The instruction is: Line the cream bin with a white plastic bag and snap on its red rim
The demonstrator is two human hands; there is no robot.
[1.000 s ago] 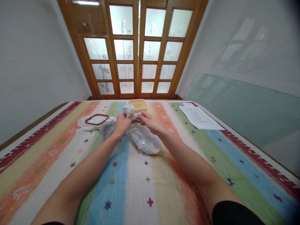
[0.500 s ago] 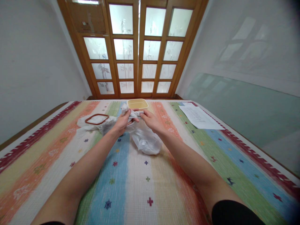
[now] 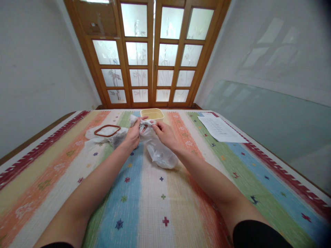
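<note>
A thin white plastic bag (image 3: 160, 151) hangs down onto the cloth between my hands, its lower end bulging and crumpled. My left hand (image 3: 133, 133) grips the bunched upper part of it, with white folds sticking out past the thumb. Pinched in the fingers of my right hand (image 3: 163, 132) is the same gathered neck, a little to the right. Whatever the bag contains, I cannot make out. Just behind my hands stands a pale yellow plastic container (image 3: 152, 114) with a white rim.
At left, a reddish-brown rounded frame (image 3: 107, 131) lies on another crumpled white plastic bag (image 3: 94, 136). Sheets of printed paper (image 3: 221, 129) rest at the table's right side. The striped tablecloth (image 3: 152, 213) reaches the far edge, before wood-and-glass doors (image 3: 150, 41).
My left hand has moved slightly left, and my fingers have shifted on the bag's twisted neck. The bag's lower end has swung a little. The other things stay put.
</note>
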